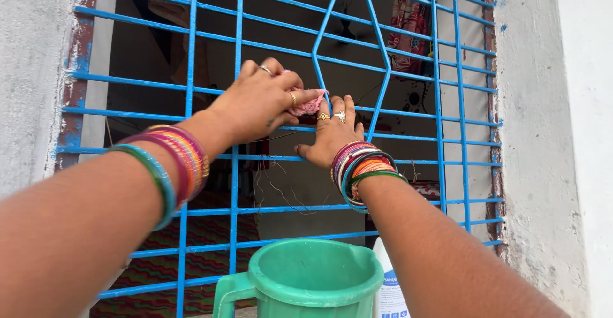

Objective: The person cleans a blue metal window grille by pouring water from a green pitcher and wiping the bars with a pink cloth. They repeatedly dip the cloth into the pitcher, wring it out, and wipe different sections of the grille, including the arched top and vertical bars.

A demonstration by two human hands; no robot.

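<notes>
A blue metal window grille (437,75) fills a window opening in a white wall. My left hand (258,101) is raised to the grille and closed around a small pink cloth (310,105), pressing it against a bar near the middle. Just to the right and a little lower, my right hand (332,133) grips the bars with its fingers hooked through the grille. Both wrists carry several coloured bangles, and both hands wear rings.
A green plastic mug (313,280) with a handle stands on the sill below my hands. A white bottle (388,289) with a blue label stands right of it. A dim room shows behind the bars, with hanging patterned cloth (412,15) and a striped floor mat (204,235).
</notes>
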